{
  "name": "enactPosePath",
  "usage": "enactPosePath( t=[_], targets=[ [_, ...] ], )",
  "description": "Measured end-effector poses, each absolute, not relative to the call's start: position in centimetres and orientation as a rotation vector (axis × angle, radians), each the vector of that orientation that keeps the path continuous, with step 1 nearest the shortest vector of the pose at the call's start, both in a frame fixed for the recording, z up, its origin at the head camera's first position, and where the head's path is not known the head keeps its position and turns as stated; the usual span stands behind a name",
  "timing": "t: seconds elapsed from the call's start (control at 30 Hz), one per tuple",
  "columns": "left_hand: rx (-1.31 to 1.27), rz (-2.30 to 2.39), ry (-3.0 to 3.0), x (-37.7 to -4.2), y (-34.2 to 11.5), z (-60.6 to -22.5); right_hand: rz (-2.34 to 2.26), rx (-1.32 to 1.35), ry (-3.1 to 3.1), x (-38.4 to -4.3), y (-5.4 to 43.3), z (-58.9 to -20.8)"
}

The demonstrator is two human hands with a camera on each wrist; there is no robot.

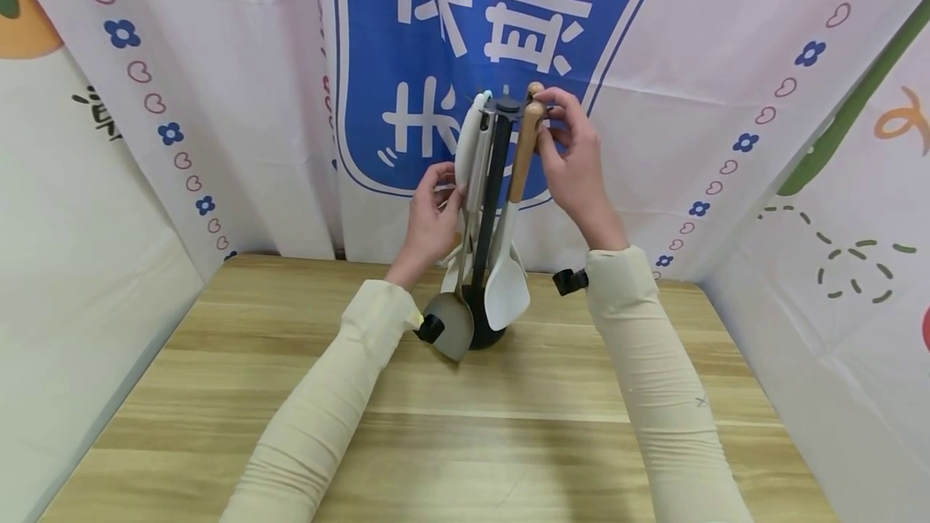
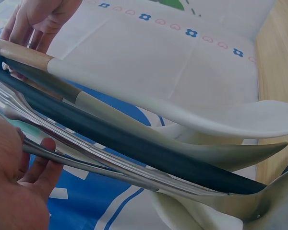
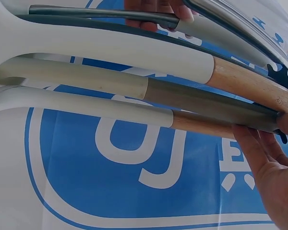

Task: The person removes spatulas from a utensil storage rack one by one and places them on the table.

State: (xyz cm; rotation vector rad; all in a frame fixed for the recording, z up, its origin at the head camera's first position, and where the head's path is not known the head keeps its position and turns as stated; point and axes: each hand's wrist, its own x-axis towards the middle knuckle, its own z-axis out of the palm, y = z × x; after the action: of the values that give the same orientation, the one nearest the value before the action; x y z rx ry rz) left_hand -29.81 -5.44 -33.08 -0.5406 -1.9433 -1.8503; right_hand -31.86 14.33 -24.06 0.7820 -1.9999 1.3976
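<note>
A black utensil stand (image 1: 488, 337) holds several hanging kitchen tools around its post. My left hand (image 1: 430, 220) pinches the metal turner (image 1: 452, 323) where its shaft meets the white handle; the left wrist view shows fingertips and thumb on the thin shaft (image 2: 81, 164). At the top right, my right hand (image 1: 577, 156) holds the wooden-handle ends beside a white silicone spatula (image 1: 508, 294). In the right wrist view, its fingers (image 3: 252, 148) reach the lower wooden handle (image 3: 201, 123), below a grey-brown handle (image 3: 201, 101). I cannot tell which handles it grips.
The stand is near the back edge of a wood-grain table (image 1: 479, 442). Behind it hangs a white curtain (image 1: 276, 144) with a blue printed panel (image 1: 363, 39). Printed white sheets line both sides. Metal-handled tools (image 2: 48, 122) hang close by the black post (image 2: 134, 139).
</note>
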Motion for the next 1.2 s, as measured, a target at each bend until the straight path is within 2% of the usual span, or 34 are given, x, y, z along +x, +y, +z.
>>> enactPosePath(
  t=[0.43,0.7,1.2],
  targets=[
    [-0.527,-1.831,-1.919,-29.7,-5.7,-33.5,1.389,0.741,-2.027,-29.9,13.8,-23.0],
    [-0.514,-1.797,-1.934,-29.4,-6.3,-33.7,1.395,0.768,-2.011,-31.3,14.0,-23.9],
    [-0.505,-1.807,-1.846,-29.5,-6.3,-33.4,1.351,0.740,-2.057,-31.3,13.9,-23.7]
  ],
)
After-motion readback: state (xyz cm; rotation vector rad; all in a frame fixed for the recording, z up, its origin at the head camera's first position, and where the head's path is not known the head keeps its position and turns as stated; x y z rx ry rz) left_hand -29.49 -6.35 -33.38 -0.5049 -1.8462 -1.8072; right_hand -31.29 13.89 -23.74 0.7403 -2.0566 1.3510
